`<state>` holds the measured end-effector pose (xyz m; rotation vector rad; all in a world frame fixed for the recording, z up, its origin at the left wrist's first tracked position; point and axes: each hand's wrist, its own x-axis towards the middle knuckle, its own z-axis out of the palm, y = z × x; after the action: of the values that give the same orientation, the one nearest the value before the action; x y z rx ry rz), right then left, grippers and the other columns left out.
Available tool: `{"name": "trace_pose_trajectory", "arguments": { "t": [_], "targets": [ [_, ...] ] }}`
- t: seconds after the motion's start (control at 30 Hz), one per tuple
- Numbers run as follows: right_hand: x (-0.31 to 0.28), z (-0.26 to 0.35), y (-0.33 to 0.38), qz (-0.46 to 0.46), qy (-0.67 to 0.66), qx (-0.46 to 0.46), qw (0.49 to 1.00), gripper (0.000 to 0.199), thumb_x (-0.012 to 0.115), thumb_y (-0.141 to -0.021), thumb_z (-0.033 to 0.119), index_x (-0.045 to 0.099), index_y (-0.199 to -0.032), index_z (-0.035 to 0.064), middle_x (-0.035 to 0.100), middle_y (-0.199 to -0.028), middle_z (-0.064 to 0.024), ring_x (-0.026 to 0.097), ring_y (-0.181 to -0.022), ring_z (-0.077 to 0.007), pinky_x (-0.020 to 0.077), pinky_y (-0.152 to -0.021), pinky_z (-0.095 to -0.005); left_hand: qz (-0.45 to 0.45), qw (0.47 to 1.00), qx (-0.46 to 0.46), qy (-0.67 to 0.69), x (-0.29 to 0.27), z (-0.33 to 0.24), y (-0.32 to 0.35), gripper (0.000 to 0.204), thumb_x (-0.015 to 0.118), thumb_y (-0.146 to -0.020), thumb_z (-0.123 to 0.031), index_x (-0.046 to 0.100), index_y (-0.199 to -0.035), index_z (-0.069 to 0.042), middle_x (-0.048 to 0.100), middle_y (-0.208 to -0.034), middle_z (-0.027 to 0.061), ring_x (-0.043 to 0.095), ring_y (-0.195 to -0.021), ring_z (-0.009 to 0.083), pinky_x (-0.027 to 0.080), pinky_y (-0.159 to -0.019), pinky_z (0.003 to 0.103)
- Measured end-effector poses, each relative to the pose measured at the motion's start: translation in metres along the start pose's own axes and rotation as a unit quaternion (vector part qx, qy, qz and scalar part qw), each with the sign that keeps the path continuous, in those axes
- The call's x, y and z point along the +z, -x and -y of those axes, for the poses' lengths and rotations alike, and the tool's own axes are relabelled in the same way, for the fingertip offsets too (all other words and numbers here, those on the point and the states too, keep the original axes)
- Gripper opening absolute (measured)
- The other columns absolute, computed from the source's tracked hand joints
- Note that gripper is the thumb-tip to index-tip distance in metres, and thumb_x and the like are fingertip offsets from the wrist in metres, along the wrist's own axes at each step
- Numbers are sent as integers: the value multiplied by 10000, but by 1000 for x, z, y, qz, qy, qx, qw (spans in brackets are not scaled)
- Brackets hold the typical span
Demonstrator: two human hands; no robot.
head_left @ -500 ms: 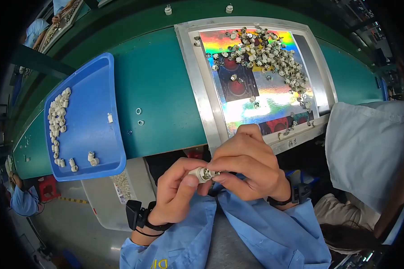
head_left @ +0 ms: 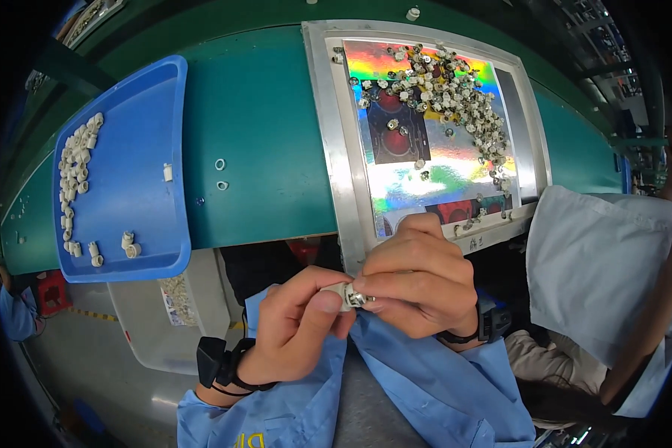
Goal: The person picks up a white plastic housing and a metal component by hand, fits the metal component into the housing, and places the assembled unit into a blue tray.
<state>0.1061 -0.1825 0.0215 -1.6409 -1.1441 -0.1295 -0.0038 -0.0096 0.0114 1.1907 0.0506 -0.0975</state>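
My left hand [head_left: 295,322] pinches a small white plastic fitting [head_left: 336,296], roughly cylindrical, between thumb and fingers in front of my body. At the fitting's right end sits a shiny metal insert [head_left: 357,299]. My right hand [head_left: 422,282] meets it there, thumb and index finger closed around that end. How deep the insert goes cannot be seen. Beyond my right hand, many small metal-and-white pieces [head_left: 463,104] lie heaped on a shiny rainbow-coloured sheet inside a metal-framed tray [head_left: 330,142]. Farther left, similar white fittings [head_left: 75,168] are clustered in a blue tray [head_left: 184,149].
Two small rings [head_left: 221,186] lie on the green bench [head_left: 261,142] between the trays. Below the bench on the left stands a translucent bin [head_left: 149,328]. A person in pale blue clothing [head_left: 575,261] is close on the right. One white fitting [head_left: 413,13] stands at the back.
The view has shifted, so the blue tray appears farther left and higher. Both hands still hold the fitting together, and its metal end now points slightly downward to the right.
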Motion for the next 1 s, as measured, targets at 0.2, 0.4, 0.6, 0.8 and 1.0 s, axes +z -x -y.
{"name": "trace_pose_trajectory", "arguments": {
  "t": [0.2,0.4,0.6,0.8,1.0],
  "targets": [
    [-1,1,6,-1,-13,0,1000,217,823,-746,74,748,-944,24,724,-859,-99,694,-693,-204,434,-678,-342,-6,998,35,-57,4,-2,2,260,508,-1069,-182,606,-1109,56,651,-747,61,585,-617,84,450,-546,232],
    [-2,-1,10,-6,-51,5,999,212,821,-746,73,750,-934,8,736,-875,-122,716,-692,-227,439,-666,-354,-13,990,60,-126,7,-3,1,366,484,-1085,-289,610,-1061,54,651,-712,61,600,-603,91,464,-541,239],
    [-5,-2,7,11,-49,-4,999,217,824,-741,67,752,-935,3,734,-868,-124,719,-691,-229,438,-663,-354,7,996,48,-77,1,0,2,197,582,-1028,-109,622,-1105,68,648,-738,65,604,-615,87,461,-548,237],
    [-5,2,6,24,-30,5,999,233,825,-718,24,756,-939,4,735,-879,-131,723,-706,-234,440,-674,-358,-12,991,60,-119,3,0,2,187,575,-1030,-96,619,-1111,67,640,-726,58,604,-618,88,460,-546,237],
    [5,3,14,-2,-36,37,999,238,824,-737,18,728,-954,15,733,-898,-141,729,-742,-239,443,-686,-369,-35,989,71,-127,7,3,2,224,550,-1045,-140,614,-1106,67,640,-731,62,598,-619,88,456,-545,236]
  ]
}}
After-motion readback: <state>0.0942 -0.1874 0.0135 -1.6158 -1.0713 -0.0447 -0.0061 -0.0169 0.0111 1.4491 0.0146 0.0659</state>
